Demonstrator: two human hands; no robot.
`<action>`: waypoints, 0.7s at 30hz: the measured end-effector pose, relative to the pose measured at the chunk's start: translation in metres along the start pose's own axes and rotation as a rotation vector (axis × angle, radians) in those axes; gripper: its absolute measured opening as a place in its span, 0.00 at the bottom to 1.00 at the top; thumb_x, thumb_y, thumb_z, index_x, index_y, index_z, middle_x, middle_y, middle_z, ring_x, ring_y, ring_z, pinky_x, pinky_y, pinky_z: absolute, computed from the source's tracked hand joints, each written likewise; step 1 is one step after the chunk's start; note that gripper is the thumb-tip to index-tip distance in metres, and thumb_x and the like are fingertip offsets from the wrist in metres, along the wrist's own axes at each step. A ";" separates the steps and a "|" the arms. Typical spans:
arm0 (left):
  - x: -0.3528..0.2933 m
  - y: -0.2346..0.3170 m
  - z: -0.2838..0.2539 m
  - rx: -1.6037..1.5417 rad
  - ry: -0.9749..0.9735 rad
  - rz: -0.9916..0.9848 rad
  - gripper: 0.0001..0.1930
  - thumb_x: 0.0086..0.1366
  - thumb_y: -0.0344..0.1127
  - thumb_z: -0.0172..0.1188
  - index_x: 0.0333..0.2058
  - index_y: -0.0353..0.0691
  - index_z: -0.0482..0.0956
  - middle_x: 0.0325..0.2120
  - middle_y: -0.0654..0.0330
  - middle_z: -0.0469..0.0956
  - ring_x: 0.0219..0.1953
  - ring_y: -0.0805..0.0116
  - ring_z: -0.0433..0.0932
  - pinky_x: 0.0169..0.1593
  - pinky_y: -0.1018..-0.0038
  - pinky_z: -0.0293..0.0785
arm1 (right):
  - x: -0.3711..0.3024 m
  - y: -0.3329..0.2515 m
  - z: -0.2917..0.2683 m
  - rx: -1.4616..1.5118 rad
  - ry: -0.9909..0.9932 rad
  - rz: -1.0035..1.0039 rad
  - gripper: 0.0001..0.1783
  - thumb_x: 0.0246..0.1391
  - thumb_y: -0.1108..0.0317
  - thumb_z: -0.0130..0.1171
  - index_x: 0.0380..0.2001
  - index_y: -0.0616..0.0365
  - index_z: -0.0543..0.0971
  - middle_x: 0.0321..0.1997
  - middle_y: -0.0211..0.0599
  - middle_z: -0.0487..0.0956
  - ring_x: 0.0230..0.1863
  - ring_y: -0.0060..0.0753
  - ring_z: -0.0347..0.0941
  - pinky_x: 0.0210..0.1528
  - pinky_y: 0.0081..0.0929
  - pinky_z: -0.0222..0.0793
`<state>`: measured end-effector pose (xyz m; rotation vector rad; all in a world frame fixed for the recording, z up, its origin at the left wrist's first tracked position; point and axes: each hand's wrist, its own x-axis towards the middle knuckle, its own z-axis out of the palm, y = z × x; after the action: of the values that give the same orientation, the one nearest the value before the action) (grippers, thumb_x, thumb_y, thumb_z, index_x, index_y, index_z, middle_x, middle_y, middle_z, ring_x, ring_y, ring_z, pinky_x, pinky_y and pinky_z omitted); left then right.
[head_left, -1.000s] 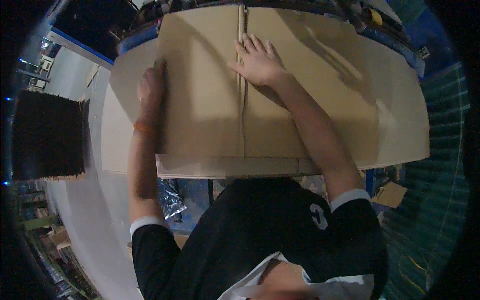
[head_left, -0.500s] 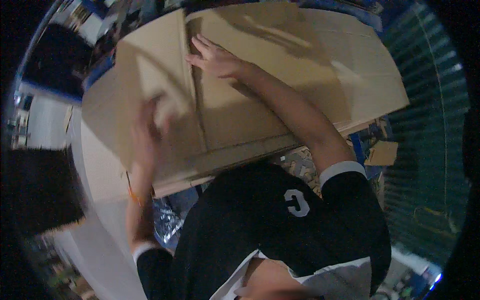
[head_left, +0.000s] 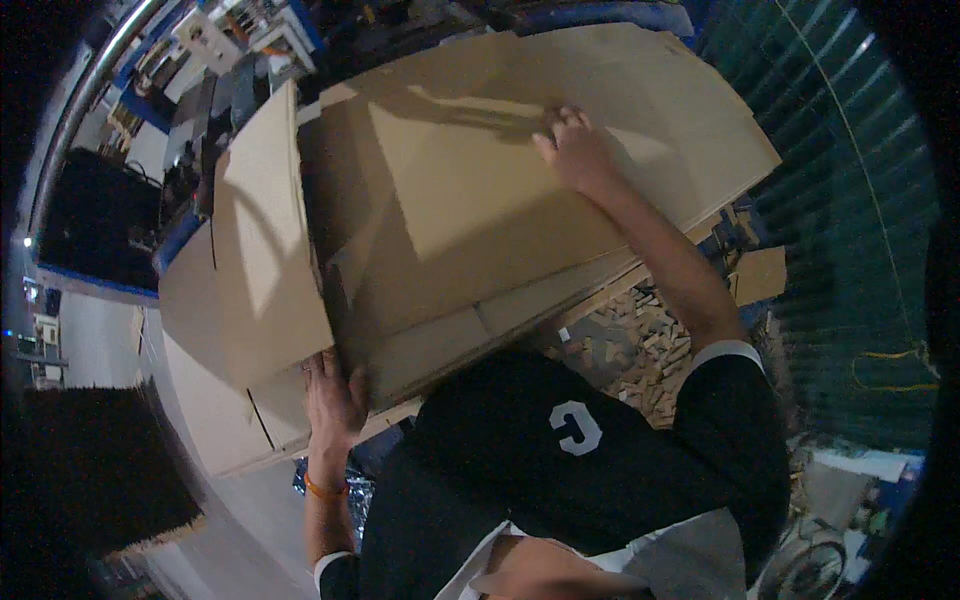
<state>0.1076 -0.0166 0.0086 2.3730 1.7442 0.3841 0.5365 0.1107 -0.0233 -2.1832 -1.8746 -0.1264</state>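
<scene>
Has a broad cardboard sheet (head_left: 470, 200) as landmark, lying flat upon a wider, paler cardboard layer (head_left: 700, 140), with the dark shirt (head_left: 480, 460) just below the sheet. Shows a raised panel (head_left: 265, 230) of cardboard at the left side of the sheet, tilted, with one edge standing free. Keeps to partial progress, by judgement: done, the sheet, already flat; left undone, the raised panel, not yet flat. Has the left hand (head_left: 337, 400) near the lower left corner of the sheet, with stretched fingers at the lower corner of the panel. Cannot tell if pinching or only touching. Seemingly rests the right hand (head_left: 580, 155) on the upper right part of the sheet, with fingers slightly bent and apart, pinching nothing. Shows also cardboard scraps (head_left: 640, 370) below the sheet.
</scene>
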 end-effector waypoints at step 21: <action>0.156 0.031 0.001 -1.523 -0.198 -0.596 0.26 0.61 0.46 0.53 0.51 0.32 0.66 0.44 0.53 0.72 0.44 0.62 0.72 0.48 0.70 0.69 | 0.065 0.062 0.002 0.723 -0.093 0.289 0.26 0.50 0.48 0.53 0.29 0.65 0.78 0.29 0.49 0.79 0.33 0.45 0.76 0.38 0.43 0.67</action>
<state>0.1798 0.1228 0.0326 0.7589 1.1520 0.8778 0.6078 0.1651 -0.0185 -1.9102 -1.3179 0.6170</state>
